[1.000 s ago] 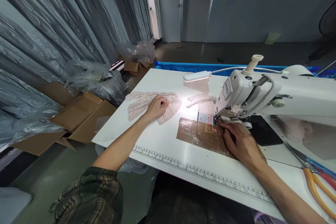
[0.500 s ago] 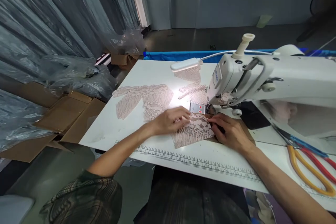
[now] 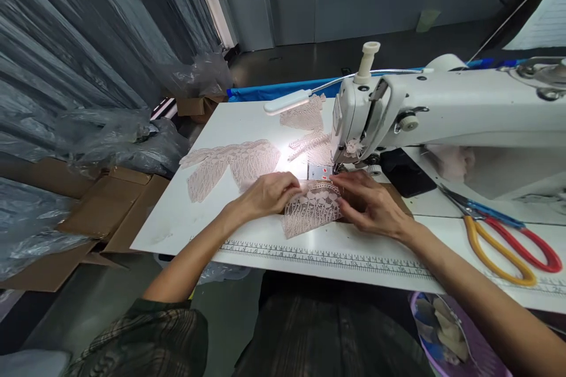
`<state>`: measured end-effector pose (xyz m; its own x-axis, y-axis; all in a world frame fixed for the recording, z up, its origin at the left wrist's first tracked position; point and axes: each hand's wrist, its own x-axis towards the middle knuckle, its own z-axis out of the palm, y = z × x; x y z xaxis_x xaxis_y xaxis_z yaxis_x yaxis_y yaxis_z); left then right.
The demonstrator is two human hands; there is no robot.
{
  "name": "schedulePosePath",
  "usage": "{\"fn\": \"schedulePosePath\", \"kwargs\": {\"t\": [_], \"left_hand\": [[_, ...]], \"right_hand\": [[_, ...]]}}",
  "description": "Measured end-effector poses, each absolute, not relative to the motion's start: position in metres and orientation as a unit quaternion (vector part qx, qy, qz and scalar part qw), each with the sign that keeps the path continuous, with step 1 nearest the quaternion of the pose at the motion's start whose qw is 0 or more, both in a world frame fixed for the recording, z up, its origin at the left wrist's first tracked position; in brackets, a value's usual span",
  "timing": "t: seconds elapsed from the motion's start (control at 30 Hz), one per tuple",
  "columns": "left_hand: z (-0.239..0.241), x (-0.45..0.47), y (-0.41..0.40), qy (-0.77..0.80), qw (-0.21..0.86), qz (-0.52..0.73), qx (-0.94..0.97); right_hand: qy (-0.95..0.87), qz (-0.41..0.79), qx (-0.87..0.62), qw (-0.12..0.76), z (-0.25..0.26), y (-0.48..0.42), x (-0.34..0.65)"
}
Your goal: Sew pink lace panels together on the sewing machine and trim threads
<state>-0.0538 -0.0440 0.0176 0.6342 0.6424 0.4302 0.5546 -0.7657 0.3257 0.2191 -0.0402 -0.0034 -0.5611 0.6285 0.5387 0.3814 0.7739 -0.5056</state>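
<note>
A pale pink lace piece [image 3: 312, 212] with a scalloped trim along its upper edge lies in front of the sewing machine [image 3: 354, 118]. My left hand [image 3: 272, 193] pinches its upper left edge between thumb and fingers. At the other end, my right hand [image 3: 369, 200] has its fingers on the upper right edge, close to the presser foot [image 3: 338, 169]; the fingertips are partly hidden under the machine head. The metal needle plate [image 3: 319, 172], with red marks, shows just behind the lace.
More lace pieces [image 3: 252, 162] lie on the white table [image 3: 168, 218] to the left and behind. A lamp [image 3: 287, 102] shines there. Scissors with yellow handles [image 3: 499, 253], red-handled scissors [image 3: 526, 241] and a black phone-like slab [image 3: 407, 172] lie right. A printed ruler [image 3: 309, 256] runs along the front.
The view has shifted, so the machine appears further left. My right hand's fingers have moved up along the lace edge toward the presser foot; my left hand stays on the left edge.
</note>
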Motion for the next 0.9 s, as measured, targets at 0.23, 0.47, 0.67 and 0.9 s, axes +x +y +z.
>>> {"fn": "schedulePosePath", "kwargs": {"t": [0.23,0.47,0.67,0.9], "left_hand": [[0.071,-0.022,-0.093,0.262,0.241,0.275,0.893],[0.109,-0.040,-0.122,0.288,0.410,0.141,0.854],[0.085,-0.045,-0.089,0.338,0.434,0.122,0.826],[0.038,-0.052,-0.023,0.473,0.398,0.155,0.770]], "right_hand": [[-0.891,0.305,-0.242,0.232,0.026,-0.066,0.217],[-0.743,0.619,-0.232,0.106,0.062,-0.108,0.254],[-0.673,0.666,-0.302,0.108,0.049,-0.067,0.271],[-0.757,0.326,-0.521,0.224,0.016,-0.002,0.265]]}}
